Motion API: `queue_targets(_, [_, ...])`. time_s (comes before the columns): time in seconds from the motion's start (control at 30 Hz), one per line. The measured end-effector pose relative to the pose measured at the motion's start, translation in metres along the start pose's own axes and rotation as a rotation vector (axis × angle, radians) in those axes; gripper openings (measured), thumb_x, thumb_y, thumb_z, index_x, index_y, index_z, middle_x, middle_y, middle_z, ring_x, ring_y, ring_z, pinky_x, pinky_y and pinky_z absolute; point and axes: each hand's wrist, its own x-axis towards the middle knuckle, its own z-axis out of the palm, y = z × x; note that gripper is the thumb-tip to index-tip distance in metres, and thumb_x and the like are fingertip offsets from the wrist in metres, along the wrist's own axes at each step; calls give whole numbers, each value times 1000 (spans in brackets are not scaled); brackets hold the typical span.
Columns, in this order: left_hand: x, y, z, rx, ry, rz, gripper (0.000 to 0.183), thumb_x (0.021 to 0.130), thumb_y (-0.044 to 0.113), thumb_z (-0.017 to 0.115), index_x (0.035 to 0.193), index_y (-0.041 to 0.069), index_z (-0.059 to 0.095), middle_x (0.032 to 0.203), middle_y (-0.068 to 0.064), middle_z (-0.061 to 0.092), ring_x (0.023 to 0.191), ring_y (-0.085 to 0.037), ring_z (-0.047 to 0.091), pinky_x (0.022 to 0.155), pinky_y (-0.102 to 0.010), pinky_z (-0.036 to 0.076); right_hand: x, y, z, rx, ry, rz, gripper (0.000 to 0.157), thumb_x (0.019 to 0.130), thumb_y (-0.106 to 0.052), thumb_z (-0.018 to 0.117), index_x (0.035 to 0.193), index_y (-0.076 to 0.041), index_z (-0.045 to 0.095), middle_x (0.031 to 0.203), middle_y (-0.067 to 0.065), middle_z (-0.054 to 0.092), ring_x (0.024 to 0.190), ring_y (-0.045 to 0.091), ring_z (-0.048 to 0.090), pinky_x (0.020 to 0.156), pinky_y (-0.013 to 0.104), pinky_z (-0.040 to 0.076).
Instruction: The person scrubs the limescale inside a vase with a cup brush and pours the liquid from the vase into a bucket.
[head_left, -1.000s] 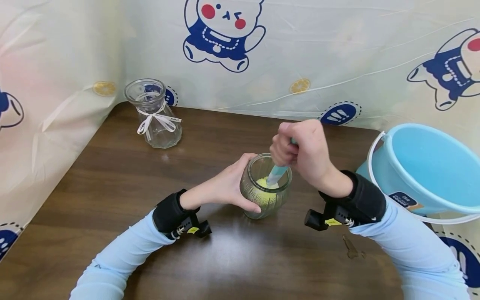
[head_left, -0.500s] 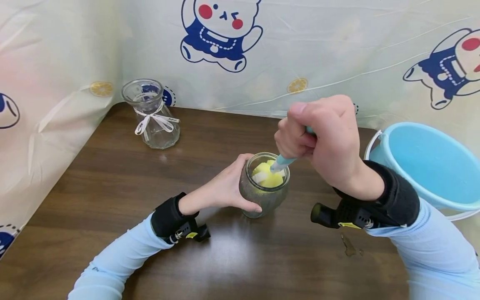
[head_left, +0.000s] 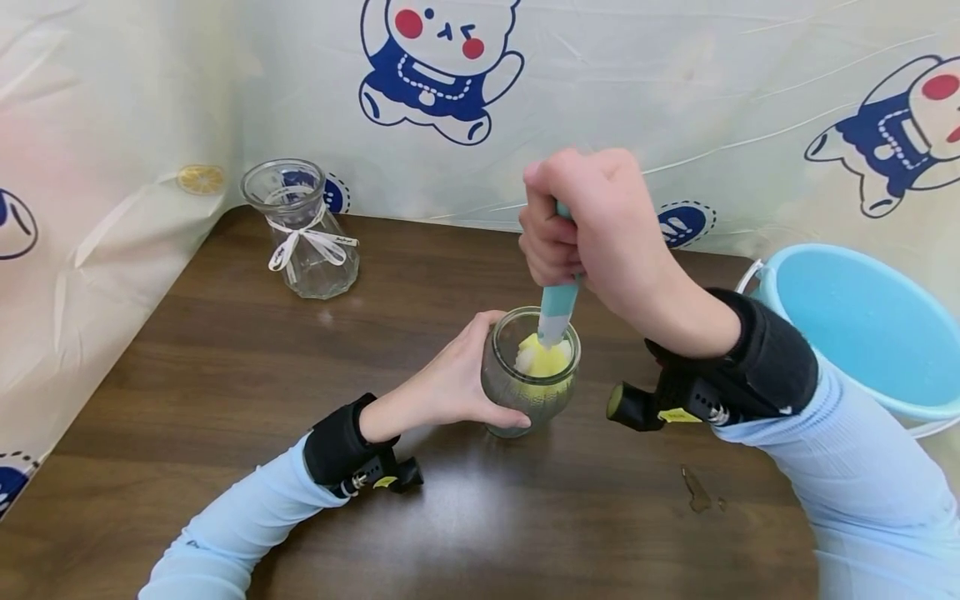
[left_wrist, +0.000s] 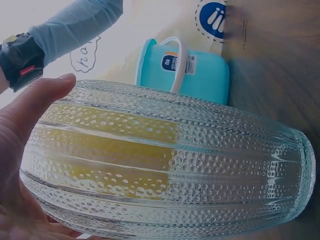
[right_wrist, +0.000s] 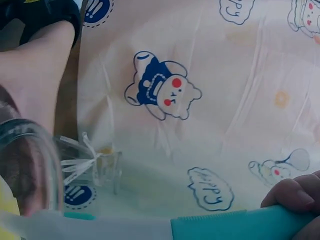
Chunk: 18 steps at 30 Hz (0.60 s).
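My left hand (head_left: 450, 375) holds a ribbed, dotted glass jar (head_left: 517, 408) round its left side, thumb in front, the jar standing on the table. In the left wrist view its thumb (left_wrist: 52, 92) lies along the glass. My right hand (head_left: 592, 225), fingers curled in a fist above the jar, grips the teal-and-white handle (head_left: 558, 300) of a sponge bottle brush. The brush's yellow-and-white sponge head (head_left: 543, 358) sits inside the jar, just below the mouth. Through the glass, the yellow sponge (left_wrist: 115, 150) fills the upper half. The right wrist view shows the handle (right_wrist: 225, 227) running into the jar mouth.
A second glass jar (head_left: 322, 267) with a white ribbon bow stands at the back left. A light blue bucket (head_left: 862, 317) is at the right, partly behind the right forearm. A small water spill (head_left: 696, 490) lies at front right. A printed curtain (head_left: 600, 83) hangs behind.
My right hand has risen, swinging right and then back left; the handle tilted and is now more upright. The sponge came up to the jar mouth and sits slightly lower now. My left hand stays put.
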Motion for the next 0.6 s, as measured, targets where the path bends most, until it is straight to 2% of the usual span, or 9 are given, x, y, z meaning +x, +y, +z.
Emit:
queue_targets(0.07, [0,0,0,3,3,0,99,52,32,87,129,6,29,124,-8,42,110,-18,45,91,-36,40,2,6,-3,14,0,32,50,91,-25,50,48,-8,29,44,10,22,32,31,20,33,44,17])
queue_targets(0.17, [0,0,1,7,3,-4,100,52,32,87,129,6,29,124,-8,42,111,-18,45,91,-36,40,-1,2,7,45,54,51,48,89,-20,48,48,-9,26,42,5,19,32,25,15,33,38,13])
queue_targets(0.37, [-1,0,0,0,7,-17,100,51,32,87,129,6,30,122,-8,43,109,-18,45,90,-35,40,-7,-9,28,68,78,148,45,88,-8,29,44,-13,24,40,-2,19,32,16,15,35,29,14])
queue_targets(0.6, [0,0,0,-9,0,-27,101,51,31,87,129,6,29,121,-8,43,108,-18,45,91,-35,40,-15,22,27,73,103,235,43,87,-6,27,45,-12,22,41,-2,20,35,14,19,40,27,18])
